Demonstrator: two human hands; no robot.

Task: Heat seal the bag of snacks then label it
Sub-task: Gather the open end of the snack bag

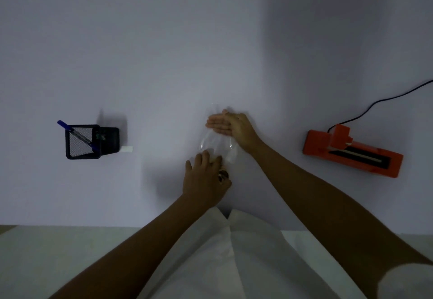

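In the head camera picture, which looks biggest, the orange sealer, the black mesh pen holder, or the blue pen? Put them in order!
Largest to smallest, as they look:
1. Orange heat sealer, the longest by far.
2. Black mesh pen holder.
3. Blue pen, thin and partly hidden inside the holder.
All sit about equally far from the camera, so the order seems safe.

No legible text, label, brand, number or sign is found on any surface. The orange plastic heat sealer and the black mesh pen holder well apart from it show no readable markings.
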